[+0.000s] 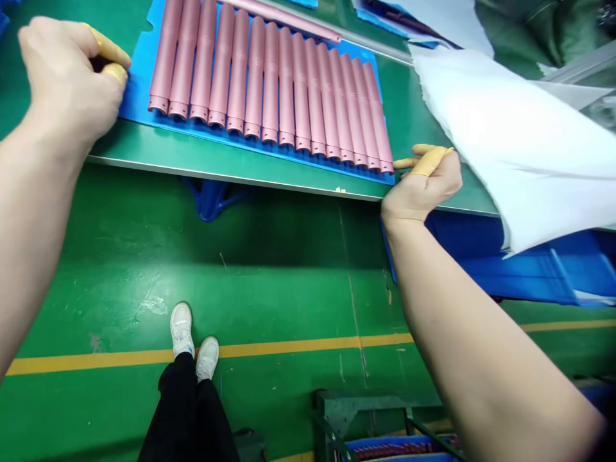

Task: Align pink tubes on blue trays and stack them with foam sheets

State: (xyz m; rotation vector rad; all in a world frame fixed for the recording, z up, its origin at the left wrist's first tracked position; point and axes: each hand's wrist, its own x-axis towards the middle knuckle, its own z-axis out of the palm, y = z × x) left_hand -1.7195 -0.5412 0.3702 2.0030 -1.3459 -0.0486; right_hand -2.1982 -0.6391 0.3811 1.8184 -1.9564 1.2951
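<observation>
A row of pink metal-looking tubes [271, 83] lies side by side on a blue sheet [137, 96]. The tubes' near ends show open rims with small holes. At the sheet's left edge, my left hand [72, 77] is closed, its yellow-covered thumb and finger pinching that edge. My right hand [428, 179] is at the other end, beside the near right corner. Its yellow-covered fingers are apart, one reaching the end of the last tube; I see nothing held in them.
The sheet rests on a green table [298, 173] with a metal front edge. Another pink tube [289, 18] lies crosswise behind the row. White sheeting [524, 147] overhangs the table at right. Below are a blue bin [529, 269] and a dark rack [356, 407].
</observation>
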